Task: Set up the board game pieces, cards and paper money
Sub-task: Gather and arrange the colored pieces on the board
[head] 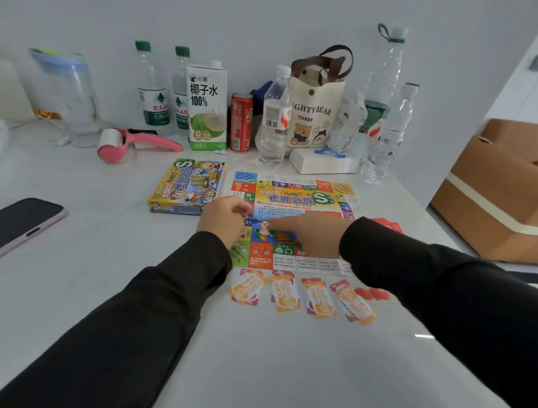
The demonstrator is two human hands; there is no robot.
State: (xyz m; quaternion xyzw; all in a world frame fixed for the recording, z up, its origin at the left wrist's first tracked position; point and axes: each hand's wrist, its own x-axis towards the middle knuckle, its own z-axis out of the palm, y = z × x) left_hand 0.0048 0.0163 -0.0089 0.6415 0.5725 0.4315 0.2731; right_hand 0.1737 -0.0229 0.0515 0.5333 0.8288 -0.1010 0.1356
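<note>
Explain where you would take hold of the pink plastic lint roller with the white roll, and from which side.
Put the grip on the middle of the handle of the pink plastic lint roller, coming down from above on the near side. It lies flat, slim handle pointing right, white roll at the left. The white coconut-water carton and clear bottles stand close behind, crowding that side.

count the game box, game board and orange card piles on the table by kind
game box: 1
game board: 1
orange card piles: 4
total: 6
</note>
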